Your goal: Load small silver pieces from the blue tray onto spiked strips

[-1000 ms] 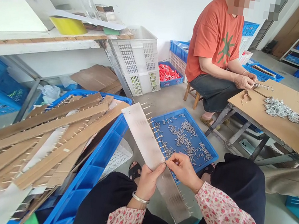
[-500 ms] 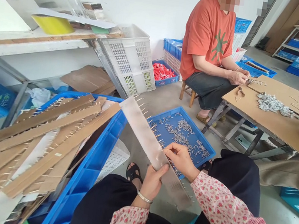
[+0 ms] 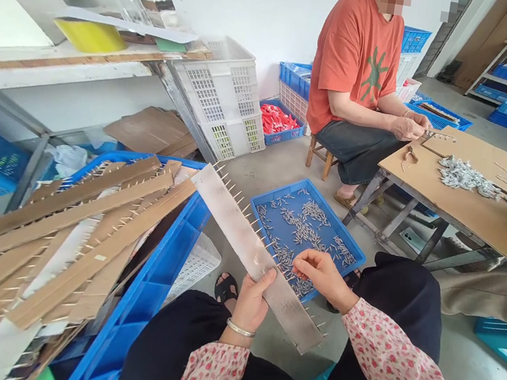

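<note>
pale strip [image 3: 253, 253]: held aslant above the lap, its far end toward the blue tray [image 3: 338, 225] and its near end over the floor between the knees.
row of pins [image 3: 271, 244]: thin spikes standing out along the strip's tray-side edge.
left hand [image 3: 250, 304]: clamped on the strip near its middle, thumb flat on the upper face, the other fingers curled round the edge and underneath.
right hand [image 3: 324, 277]: just beside the pins, apart from the strip's face; thumb and forefinger drawn together, the others curled in. cannot tell whether a small piece is pinched there.
small metal pieces [image 3: 314, 212]: scattered and heaped in the tray, on the floor beyond the strip.
step in hand: likely pin-by-pin work along the edge; putting on or taking off cannot be told.
next move: would call for a steady left grip and a fine right-hand pinch at one pin, clear of its neighbours.
blue bin [image 3: 150, 276]: to the left, heaped with spiked cardboard strips [image 3: 95, 255].
</note>
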`<state>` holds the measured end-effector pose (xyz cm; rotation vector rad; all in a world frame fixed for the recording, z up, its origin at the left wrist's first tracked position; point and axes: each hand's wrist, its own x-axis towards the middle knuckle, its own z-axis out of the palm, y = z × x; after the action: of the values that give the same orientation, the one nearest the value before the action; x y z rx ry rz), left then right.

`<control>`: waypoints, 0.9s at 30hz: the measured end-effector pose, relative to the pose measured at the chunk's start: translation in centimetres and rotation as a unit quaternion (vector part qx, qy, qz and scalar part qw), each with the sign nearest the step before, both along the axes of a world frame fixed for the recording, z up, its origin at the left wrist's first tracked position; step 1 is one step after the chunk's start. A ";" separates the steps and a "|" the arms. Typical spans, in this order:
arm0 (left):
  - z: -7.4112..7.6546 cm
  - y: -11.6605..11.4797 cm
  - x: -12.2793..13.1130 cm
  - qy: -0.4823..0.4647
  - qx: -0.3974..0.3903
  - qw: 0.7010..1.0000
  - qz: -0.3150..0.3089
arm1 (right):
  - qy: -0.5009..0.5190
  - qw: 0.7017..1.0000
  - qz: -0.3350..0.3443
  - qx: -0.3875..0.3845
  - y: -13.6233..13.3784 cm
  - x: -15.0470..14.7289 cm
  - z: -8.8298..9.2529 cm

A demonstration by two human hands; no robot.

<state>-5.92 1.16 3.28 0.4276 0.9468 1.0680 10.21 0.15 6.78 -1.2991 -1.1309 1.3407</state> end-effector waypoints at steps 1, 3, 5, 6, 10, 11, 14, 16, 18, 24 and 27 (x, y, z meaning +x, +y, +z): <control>0.0 0.0 0.1 -0.002 0.004 1.000 0.000 | -0.014 1.000 0.002 0.007 0.0 -0.3 0.1; 0.0 -0.1 0.2 -0.004 0.015 1.000 -0.002 | -0.052 0.998 0.009 0.031 0.1 -0.9 0.4; 0.0 -0.2 0.2 0.001 0.029 1.000 -0.004 | -0.092 0.994 0.011 0.057 0.1 -1.7 0.4; 0.1 -0.2 0.2 0.005 0.035 0.999 -0.004 | -0.108 0.992 0.007 0.070 0.1 -2.0 0.4; 0.4 -0.1 0.0 0.021 0.060 0.998 0.013 | -0.088 0.988 -0.066 0.104 0.1 -2.1 0.2; 0.5 0.0 -0.1 0.023 0.063 0.998 0.023 | -0.052 0.989 -0.096 0.098 0.2 -1.8 0.3; 0.8 0.1 -0.6 0.018 0.057 0.998 0.030 | 0.085 0.984 -0.146 0.054 0.5 -0.4 0.9; 0.9 0.1 -0.8 0.013 0.057 0.998 0.014 | 0.147 0.980 -0.126 0.032 0.7 0.2 1.4; 1.0 0.1 -0.9 0.008 0.062 0.998 0.002 | 0.168 0.980 -0.100 0.027 0.7 0.4 1.8; 0.7 -0.1 -1.0 -0.006 0.064 0.998 -0.007 | -0.065 0.989 0.047 0.126 0.0 -0.1 2.4; 0.6 0.0 -1.0 0.004 0.076 0.997 -0.003 | -0.161 0.970 0.073 0.167 -0.5 -0.3 2.9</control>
<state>-6.94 1.14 3.83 0.5611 0.8742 1.1382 9.89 -0.31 9.68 -1.2254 -1.6273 1.0041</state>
